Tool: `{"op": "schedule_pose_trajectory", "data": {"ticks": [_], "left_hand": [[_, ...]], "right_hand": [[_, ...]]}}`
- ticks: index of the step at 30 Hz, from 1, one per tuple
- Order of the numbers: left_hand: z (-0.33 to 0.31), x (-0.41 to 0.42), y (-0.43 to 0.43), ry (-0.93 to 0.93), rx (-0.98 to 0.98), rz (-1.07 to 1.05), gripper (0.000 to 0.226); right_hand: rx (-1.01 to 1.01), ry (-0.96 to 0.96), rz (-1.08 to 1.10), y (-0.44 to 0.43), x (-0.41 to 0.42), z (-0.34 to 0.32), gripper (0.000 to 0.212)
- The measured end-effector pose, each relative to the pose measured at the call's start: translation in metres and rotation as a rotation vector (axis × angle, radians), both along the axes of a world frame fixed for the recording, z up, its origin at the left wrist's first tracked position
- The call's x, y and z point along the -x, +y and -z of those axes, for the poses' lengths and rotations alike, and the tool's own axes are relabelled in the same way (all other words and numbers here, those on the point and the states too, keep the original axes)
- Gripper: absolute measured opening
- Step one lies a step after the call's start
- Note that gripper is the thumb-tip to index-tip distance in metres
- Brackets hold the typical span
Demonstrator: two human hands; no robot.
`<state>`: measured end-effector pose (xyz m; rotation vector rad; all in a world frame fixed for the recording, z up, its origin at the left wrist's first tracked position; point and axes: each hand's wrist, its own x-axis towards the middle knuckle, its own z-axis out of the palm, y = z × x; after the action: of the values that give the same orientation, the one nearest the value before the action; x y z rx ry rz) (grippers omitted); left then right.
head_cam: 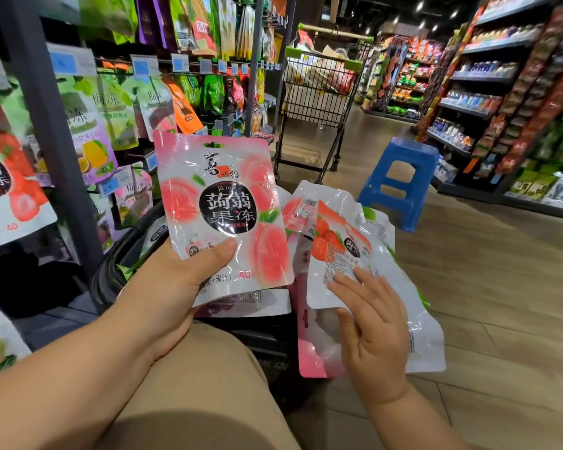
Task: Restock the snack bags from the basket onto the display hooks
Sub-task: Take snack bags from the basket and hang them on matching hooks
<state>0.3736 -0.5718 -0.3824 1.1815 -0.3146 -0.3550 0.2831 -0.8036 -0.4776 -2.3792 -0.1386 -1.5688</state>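
**Peach bag held up, strawberry bag touched in the pile**

A pink peach snack bag (pixel 221 206) is held upright in the left hand (pixel 176 287), in front of the display rack. The grip is closed on the bag's lower left corner, with the thumb pressed across the printed front and the fingers hidden behind. A second bag (pixel 241 302) is seen just behind and below the first; whether it is held in the same grip cannot be told.

The right hand (pixel 371 326) is laid flat on a strawberry snack bag (pixel 335 251), its grip wide, with fingers straight and spread and nothing clasped. That bag lies on top of a loose pile of further bags (pixel 413 336), heaped over a black basket (pixel 111 277) beside the person's knee (pixel 202 384).

To the left, the display hooks (pixel 189 64) are seen, marked with blue price tags and hung with other snack bags (pixel 88 125). A shopping cart (pixel 319 89) is parked further down the aisle, and a blue stool (pixel 400 180) stands on the wooden floor (pixel 485 287) near it. Stocked shelves (pixel 485 79) line the right side.
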Motion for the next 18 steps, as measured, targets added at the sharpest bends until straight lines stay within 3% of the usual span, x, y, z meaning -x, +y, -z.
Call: {"op": "schedule_pose_trajectory", "data": {"ticks": [5,10,18], "left_hand": [[0.002,-0.001,0.0,0.024,-0.01,0.006,0.042],[0.002,-0.001,-0.003,0.05,-0.028,-0.001,0.046],[0.003,-0.003,-0.007,0.073,-0.056,0.008,0.047]], "right_hand": [[-0.031,-0.028,-0.023,-0.007,-0.011,-0.001,0.041],[-0.213,-0.008,-0.107,-0.014,-0.02,-0.002,0.031],[-0.587,-0.1,-0.196,-0.019,-0.03,-0.017,0.034]]}}
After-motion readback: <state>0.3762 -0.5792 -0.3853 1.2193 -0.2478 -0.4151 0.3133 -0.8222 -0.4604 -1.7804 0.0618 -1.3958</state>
